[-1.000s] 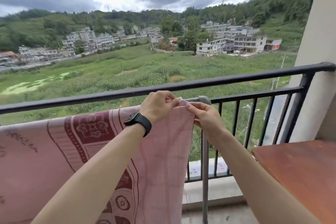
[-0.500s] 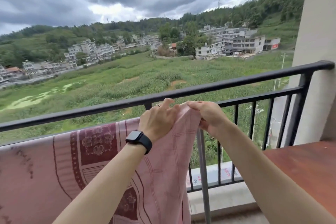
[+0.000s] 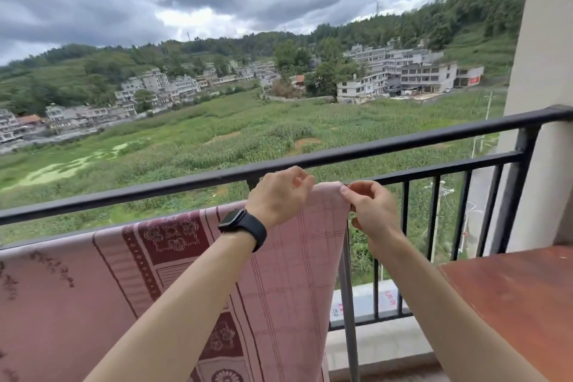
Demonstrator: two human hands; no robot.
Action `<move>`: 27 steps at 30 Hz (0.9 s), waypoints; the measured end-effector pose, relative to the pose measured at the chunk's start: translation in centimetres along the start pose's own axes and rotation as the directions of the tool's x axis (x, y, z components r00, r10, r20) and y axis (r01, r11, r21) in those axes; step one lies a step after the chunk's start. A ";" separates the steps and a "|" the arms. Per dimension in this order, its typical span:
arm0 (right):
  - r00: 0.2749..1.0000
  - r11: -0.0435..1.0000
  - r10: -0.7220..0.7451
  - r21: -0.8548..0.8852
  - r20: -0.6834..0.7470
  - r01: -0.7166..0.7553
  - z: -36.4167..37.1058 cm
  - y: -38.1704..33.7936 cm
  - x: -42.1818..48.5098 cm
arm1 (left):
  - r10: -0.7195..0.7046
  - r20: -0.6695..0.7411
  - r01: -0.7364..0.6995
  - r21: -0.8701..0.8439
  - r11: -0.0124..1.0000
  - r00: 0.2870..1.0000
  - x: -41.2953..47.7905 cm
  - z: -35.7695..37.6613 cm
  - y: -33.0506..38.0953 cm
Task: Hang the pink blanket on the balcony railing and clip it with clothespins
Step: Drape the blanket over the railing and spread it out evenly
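The pink blanket (image 3: 93,295), with dark red patterned bands, hangs draped over a rail just inside the black balcony railing (image 3: 403,143) and fills the lower left. Its right end rises to a corner near the middle of the view. My left hand (image 3: 279,192), a black watch on its wrist, grips the blanket's top edge at that corner. My right hand (image 3: 370,208) pinches the blanket's right edge just beside it. No clothespin can be made out in either hand.
A grey metal pole (image 3: 348,304) stands upright below the blanket's corner. A reddish-brown table (image 3: 511,304) fills the lower right. A beige wall pillar (image 3: 539,102) closes the railing on the right. Fields and houses lie far beyond.
Both hands have lifted the blanket's right corner higher, up towards the railing's top bar. The camera has tilted up and to the left.
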State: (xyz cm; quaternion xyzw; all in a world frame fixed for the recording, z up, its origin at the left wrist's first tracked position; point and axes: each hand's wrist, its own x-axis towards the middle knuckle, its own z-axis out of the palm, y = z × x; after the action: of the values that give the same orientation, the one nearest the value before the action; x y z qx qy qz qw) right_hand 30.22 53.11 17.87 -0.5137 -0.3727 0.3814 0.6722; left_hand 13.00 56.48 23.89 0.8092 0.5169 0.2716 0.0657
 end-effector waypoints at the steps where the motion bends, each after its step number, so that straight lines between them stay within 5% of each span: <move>1: 1.000 1.000 -0.004 -0.010 0.000 0.004 -0.2 0.6 -0.4 | -0.002 0.065 0.002 0.009 1.000 0.998 0.0 0.2 0.3; 8: 0.989 0.994 -0.074 -0.068 0.130 0.083 -0.9 1.5 -1.9 | 0.026 0.122 -0.026 -0.004 1.000 0.992 0.0 0.1 0.5; 13: 0.933 0.989 0.022 -0.145 0.360 0.033 -1.6 4.0 -3.3 | 0.095 -0.108 -0.078 0.153 0.985 0.990 -1.6 1.8 1.1; 17: 0.938 0.987 -0.021 -0.143 0.347 0.075 -3.5 5.4 -4.1 | 0.136 -0.289 -0.067 0.237 0.969 0.947 -3.5 4.4 1.4; 22: 0.956 0.972 -0.175 -0.112 0.235 0.205 -6.3 4.7 -3.9 | 0.174 -0.176 -0.133 0.223 0.966 0.969 -3.6 2.7 1.7; 27: 0.913 0.969 0.051 -0.243 0.404 0.053 -5.5 7.8 -5.7 | 0.030 0.031 -0.035 0.188 0.982 0.999 -1.7 0.8 4.3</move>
State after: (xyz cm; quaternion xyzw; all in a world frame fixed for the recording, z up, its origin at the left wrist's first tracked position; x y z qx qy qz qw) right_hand 31.68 47.22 8.58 -0.5029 -0.5496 0.4298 0.5103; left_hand 16.34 53.14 24.21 0.8238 0.5259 0.2114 -0.0084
